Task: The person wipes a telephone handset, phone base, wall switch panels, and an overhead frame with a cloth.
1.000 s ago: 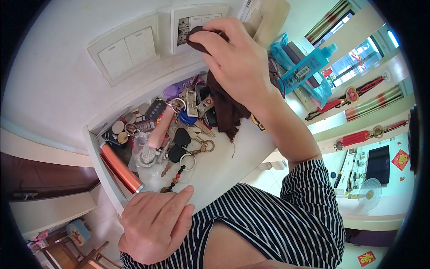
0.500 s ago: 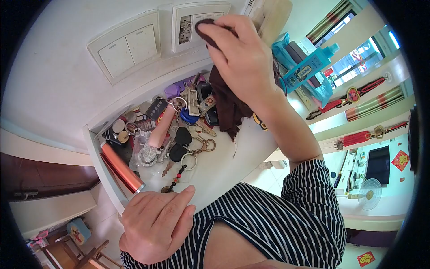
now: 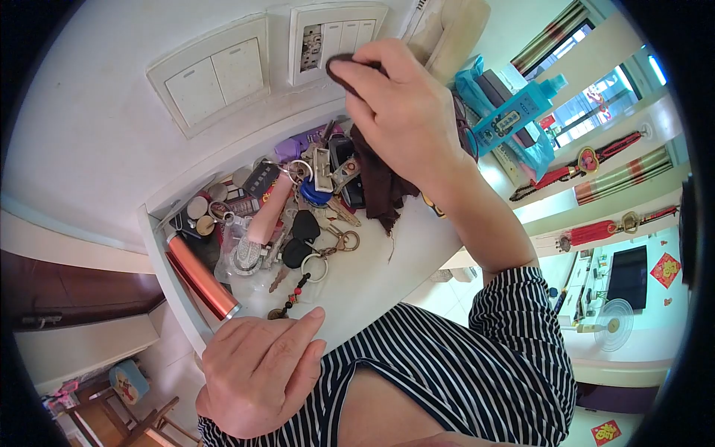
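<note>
A dark brown cloth (image 3: pixel 378 179) is pinched between the thumb and fingers of my right hand (image 3: pixel 406 112), just below the right wall switch panel (image 3: pixel 350 37). Its lower part hangs into the open white drawer (image 3: pixel 410 242) over the keys' right side. My left hand (image 3: pixel 261 369) rests at the drawer's near left corner, beside an orange cylinder (image 3: pixel 201 279). Its index finger and thumb are apart, with nothing visible between them; the other fingers are loosely bent. Black key fobs (image 3: pixel 302 238), a metal ring (image 3: pixel 314 268) and a blue round tag (image 3: pixel 314 194) lie in the drawer.
Another switch panel (image 3: pixel 216 78) is on the wall at left. A blue bottle (image 3: pixel 514 115) and a light blue packet (image 3: pixel 532 156) lie right of the drawer. Further right are red hanging ornaments (image 3: pixel 596 235) and a fan (image 3: pixel 612 325). A wooden chair (image 3: pixel 112 421) stands at lower left.
My right hand has moved slightly right and down with the cloth, uncovering more of the right switch panel. My left hand has stayed in nearly the same place.
</note>
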A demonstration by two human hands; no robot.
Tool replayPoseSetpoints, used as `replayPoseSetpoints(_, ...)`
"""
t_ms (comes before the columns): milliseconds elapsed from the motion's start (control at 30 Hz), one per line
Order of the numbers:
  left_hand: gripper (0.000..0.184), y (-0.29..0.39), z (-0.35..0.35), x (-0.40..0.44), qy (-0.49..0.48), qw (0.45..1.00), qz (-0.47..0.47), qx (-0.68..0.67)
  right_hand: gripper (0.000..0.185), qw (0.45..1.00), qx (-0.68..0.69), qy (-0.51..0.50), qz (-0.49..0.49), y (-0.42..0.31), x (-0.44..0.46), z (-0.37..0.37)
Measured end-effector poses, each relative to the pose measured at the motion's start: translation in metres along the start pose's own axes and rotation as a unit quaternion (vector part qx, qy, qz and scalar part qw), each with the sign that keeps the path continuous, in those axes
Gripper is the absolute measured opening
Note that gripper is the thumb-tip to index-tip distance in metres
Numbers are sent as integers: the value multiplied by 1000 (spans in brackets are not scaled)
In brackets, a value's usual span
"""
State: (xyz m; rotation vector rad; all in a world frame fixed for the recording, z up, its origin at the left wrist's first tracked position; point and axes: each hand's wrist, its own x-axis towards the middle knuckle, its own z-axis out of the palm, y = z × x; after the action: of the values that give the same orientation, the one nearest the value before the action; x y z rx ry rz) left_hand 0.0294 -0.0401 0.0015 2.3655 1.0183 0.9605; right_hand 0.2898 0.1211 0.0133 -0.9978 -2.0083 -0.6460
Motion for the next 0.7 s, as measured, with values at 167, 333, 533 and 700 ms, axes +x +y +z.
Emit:
replayPoseSetpoints(167,27,0,-1,1,-1,1000,1,-6,24,1000,-16,13,-1,4,3,-1)
replayPoseSetpoints(333,27,-2,0,1,-2,1000,5,-17,28,999,12,27,17,3,3,2)
replayPoseSetpoints(533,26,0,-1,1,-1,1000,-2,-16,29,999,15,-30,1,2,-3,2)
replayPoseSetpoints(700,26,0,0,2,1,1000,-4,-21,31,998,29,52,-1,1,5,6)
